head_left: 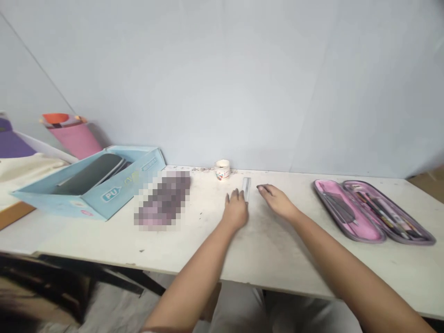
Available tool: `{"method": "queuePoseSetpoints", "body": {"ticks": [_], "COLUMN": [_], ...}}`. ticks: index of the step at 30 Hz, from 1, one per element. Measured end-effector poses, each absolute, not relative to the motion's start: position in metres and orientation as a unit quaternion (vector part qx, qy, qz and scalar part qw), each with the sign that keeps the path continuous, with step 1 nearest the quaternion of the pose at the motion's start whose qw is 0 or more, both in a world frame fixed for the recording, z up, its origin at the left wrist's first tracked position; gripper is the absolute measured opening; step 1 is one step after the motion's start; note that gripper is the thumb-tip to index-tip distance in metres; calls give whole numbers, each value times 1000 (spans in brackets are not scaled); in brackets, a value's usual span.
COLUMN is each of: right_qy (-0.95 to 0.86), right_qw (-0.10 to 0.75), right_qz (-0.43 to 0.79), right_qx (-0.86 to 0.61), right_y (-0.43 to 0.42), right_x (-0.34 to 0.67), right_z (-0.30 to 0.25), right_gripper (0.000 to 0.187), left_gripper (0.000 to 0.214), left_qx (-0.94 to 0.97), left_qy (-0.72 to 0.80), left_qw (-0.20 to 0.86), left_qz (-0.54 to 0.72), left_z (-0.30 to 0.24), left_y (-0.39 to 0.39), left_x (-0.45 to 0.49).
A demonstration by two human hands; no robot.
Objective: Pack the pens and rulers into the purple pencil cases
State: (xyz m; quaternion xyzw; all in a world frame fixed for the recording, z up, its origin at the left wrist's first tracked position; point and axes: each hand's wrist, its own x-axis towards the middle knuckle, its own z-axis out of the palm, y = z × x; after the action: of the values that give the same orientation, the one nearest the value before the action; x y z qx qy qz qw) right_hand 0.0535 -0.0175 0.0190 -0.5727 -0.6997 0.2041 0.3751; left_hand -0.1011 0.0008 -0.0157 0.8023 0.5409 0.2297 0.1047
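Your left hand (pixel 236 213) lies palm down with its fingers stretched forward over the near end of a clear strip, likely a ruler (pixel 246 184). Whether you grip it or only press it, I cannot tell. The ruler is on the table (pixel 291 270), in the middle of the scene, its far end sticking out past your fingertips and pointing toward the wall (pixel 263 83).

Your right hand (pixel 277 202) is just right of the ruler, apart from it, fingers drawn together; something dark shows at the tips, but blur hides whether you hold anything.

To steady the strip, spread the pressure of your left fingers evenly, since a thin, smooth piece would probably skid or pivot under a push at one end. Let the right wrist rest lightly, so that a brush against the edge does not turn it. Mind the cup (pixel 222 170), near the ruler's far end on the left. The unfolded pencil case (pixel 367 231) is well apart on the right, out of your elbow's way.
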Motion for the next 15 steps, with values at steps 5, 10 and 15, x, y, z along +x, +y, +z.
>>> {"method": "queuePoseSetpoints", "body": {"ticks": [5, 10, 15], "right_qy": [-491, -464, -552], "right_qw": [473, 479, 428], "right_qz": [414, 454, 435], "right_qx": [-603, -591, -568], "right_y": [26, 36, 22], "right_x": [13, 4, -5], "right_z": [13, 2, -3], "right_gripper": [59, 58, 53], "left_gripper": [54, 57, 54], "left_qx": [821, 816, 813], "left_qy": [533, 524, 510], "left_qw": [82, 107, 132], "left_qz": [188, 218, 250], "left_z": [-29, -29, -20], "left_y": [-9, -7, -5], "left_x": [-100, -100, -101]}}
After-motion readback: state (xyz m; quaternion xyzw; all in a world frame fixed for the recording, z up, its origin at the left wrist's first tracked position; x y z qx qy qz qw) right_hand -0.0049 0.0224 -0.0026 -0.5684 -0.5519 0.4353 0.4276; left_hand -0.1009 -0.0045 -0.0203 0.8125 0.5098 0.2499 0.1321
